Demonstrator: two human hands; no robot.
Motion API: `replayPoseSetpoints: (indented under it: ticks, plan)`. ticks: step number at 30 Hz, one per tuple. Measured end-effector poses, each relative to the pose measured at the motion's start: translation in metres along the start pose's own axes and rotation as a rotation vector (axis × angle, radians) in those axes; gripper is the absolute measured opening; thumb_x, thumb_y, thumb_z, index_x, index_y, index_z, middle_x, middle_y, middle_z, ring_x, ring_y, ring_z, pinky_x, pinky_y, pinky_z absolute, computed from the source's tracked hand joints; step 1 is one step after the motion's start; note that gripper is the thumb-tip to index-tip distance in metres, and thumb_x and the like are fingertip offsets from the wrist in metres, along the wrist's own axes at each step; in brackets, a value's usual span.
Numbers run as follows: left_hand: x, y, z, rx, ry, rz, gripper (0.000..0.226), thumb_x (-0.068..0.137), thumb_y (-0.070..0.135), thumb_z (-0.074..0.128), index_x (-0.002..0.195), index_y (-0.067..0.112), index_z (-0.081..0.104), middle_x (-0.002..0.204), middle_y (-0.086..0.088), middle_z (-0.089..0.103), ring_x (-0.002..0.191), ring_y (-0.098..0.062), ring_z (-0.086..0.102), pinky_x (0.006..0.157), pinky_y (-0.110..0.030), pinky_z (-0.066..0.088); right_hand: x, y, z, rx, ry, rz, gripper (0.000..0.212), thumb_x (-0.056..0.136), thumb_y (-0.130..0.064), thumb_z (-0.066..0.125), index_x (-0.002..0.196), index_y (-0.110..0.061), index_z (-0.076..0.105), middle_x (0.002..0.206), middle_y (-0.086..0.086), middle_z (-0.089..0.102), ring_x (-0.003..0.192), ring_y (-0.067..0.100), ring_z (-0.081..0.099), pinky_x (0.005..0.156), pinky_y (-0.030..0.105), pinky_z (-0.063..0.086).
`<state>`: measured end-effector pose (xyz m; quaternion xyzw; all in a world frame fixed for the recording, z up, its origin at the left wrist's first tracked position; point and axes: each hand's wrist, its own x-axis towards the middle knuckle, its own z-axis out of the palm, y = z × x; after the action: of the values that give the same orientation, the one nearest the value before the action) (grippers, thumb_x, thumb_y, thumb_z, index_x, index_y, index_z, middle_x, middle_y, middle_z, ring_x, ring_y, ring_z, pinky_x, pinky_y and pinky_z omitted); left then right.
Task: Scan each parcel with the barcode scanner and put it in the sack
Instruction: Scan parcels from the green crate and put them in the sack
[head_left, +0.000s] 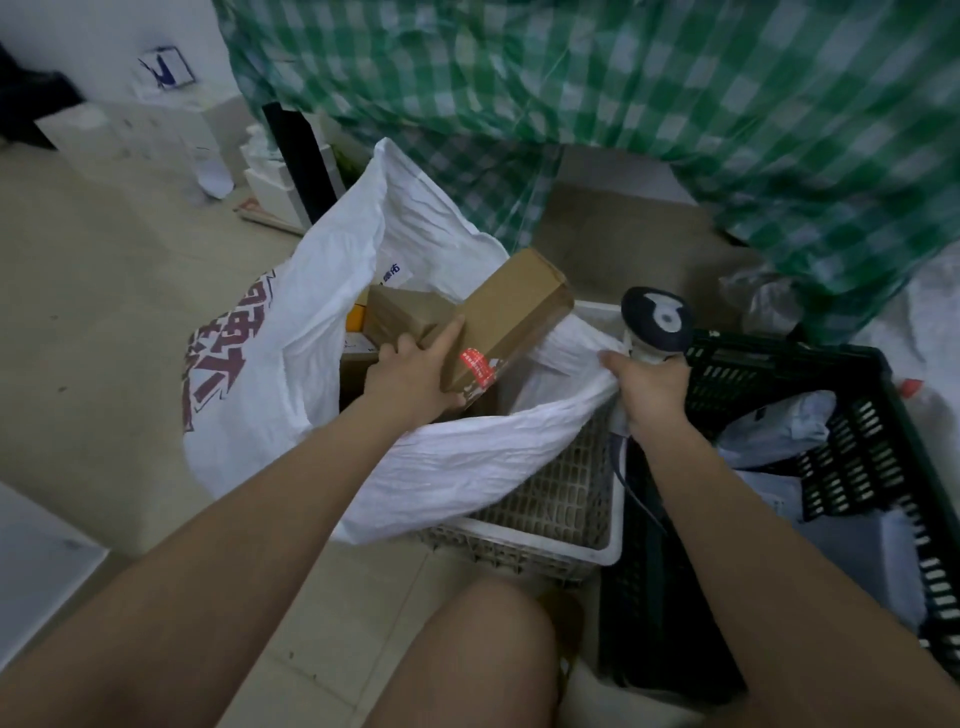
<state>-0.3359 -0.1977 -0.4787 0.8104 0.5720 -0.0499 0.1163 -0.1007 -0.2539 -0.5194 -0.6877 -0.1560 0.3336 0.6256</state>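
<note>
My left hand (415, 371) grips the near end of a long brown cardboard parcel (511, 312) with a red sticker, tilted over the open mouth of the white sack (291, 364) with red lettering. Other brown boxes (402, 312) lie inside the sack. My right hand (649, 387) holds the handle of the dark-headed barcode scanner (657, 319) and also pinches the sack's right edge.
The sack stands in a white plastic crate (561, 519). A black crate (831, 415) at the right holds grey and white mailer bags (779, 431). Green checked bags (675, 104) hang behind. White foam blocks (270, 176) stand at the back left. My knee (467, 660) is at the bottom.
</note>
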Motion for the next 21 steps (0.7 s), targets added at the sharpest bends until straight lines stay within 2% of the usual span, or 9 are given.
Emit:
replayPoseSetpoints:
  ticks: [5,9,11,13,15,16,18,20,21]
  plan:
    - [-0.030,-0.016,-0.037,-0.082,0.061,-0.037,0.096,0.084,0.052,0.064,0.149,0.042,-0.006,0.135,-0.024,0.033,0.120,-0.044,0.041,0.098,-0.048,0.038,-0.049,-0.068,0.012,-0.033,-0.023,-0.215,0.047,0.075,-0.004,0.078,0.117,-0.005,0.057,0.103,0.000,0.059,0.101,0.016,0.058,0.085,0.024,0.044]
    - [-0.046,-0.045,-0.061,-0.086,0.036,-0.115,0.092,0.083,0.054,0.063,0.149,0.038,0.002,0.132,-0.027,0.036,0.116,-0.043,0.046,0.096,-0.045,0.040,-0.087,-0.116,0.041,0.043,-0.026,-0.300,0.052,0.076,-0.003,0.076,0.124,-0.006,0.056,0.105,-0.004,0.059,0.100,0.011,0.056,0.084,0.020,0.042]
    - [-0.050,-0.057,-0.070,0.024,0.020,-0.097,0.068,0.089,0.043,0.058,0.145,0.030,0.021,0.127,-0.022,0.048,0.108,-0.037,0.053,0.091,-0.040,0.045,-0.101,-0.126,0.058,0.045,-0.060,-0.340,0.052,0.075,-0.002,0.076,0.123,-0.006,0.057,0.106,-0.002,0.062,0.102,0.013,0.059,0.084,0.022,0.045]
    - [-0.055,-0.066,-0.085,0.062,0.084,-0.034,0.033,0.091,0.032,0.053,0.122,0.021,0.050,0.105,-0.008,0.062,0.088,-0.025,0.060,0.077,-0.034,0.049,-0.113,-0.130,0.071,0.026,-0.095,-0.358,0.052,0.075,-0.002,0.076,0.123,-0.008,0.056,0.107,-0.001,0.062,0.099,0.012,0.058,0.083,0.022,0.044]
    - [-0.055,-0.077,-0.102,0.086,0.384,0.060,0.017,0.090,0.026,0.056,0.101,0.016,0.064,0.092,-0.006,0.063,0.082,-0.026,0.059,0.071,-0.035,0.048,-0.118,-0.131,0.079,0.003,-0.112,-0.373,0.051,0.074,-0.003,0.076,0.121,-0.010,0.057,0.107,0.000,0.063,0.099,0.013,0.059,0.082,0.024,0.045]
    - [-0.052,-0.083,-0.111,0.174,0.615,0.100,0.017,0.084,0.023,0.066,0.098,0.013,0.068,0.094,-0.011,0.063,0.086,-0.031,0.059,0.072,-0.038,0.048,-0.119,-0.132,0.083,-0.001,-0.114,-0.381,0.051,0.073,-0.003,0.077,0.121,-0.010,0.058,0.108,0.000,0.064,0.101,0.014,0.060,0.083,0.025,0.046]
    - [-0.046,-0.092,-0.125,0.289,0.829,0.008,0.047,0.071,0.030,0.080,0.111,0.009,0.065,0.112,-0.020,0.060,0.104,-0.039,0.056,0.082,-0.045,0.046,-0.121,-0.135,0.088,-0.012,-0.126,-0.388,0.055,0.072,-0.002,0.078,0.123,-0.009,0.058,0.113,0.004,0.066,0.105,0.017,0.061,0.088,0.028,0.050]
    - [-0.039,-0.101,-0.136,0.165,0.602,-0.214,0.082,0.080,0.047,0.071,0.143,0.007,0.036,0.140,-0.024,0.041,0.125,-0.042,0.043,0.094,-0.048,0.040,-0.121,-0.138,0.093,-0.040,-0.134,-0.370,0.059,0.071,-0.003,0.080,0.125,-0.008,0.057,0.118,0.007,0.065,0.109,0.020,0.061,0.094,0.034,0.050]
    - [-0.033,-0.106,-0.139,0.051,0.472,-0.303,0.087,0.085,0.050,0.064,0.147,0.004,0.025,0.144,-0.024,0.037,0.127,-0.042,0.043,0.094,-0.047,0.041,-0.121,-0.139,0.095,-0.059,-0.138,-0.358,0.061,0.070,-0.004,0.081,0.126,-0.008,0.056,0.119,0.007,0.065,0.110,0.021,0.060,0.095,0.036,0.050]
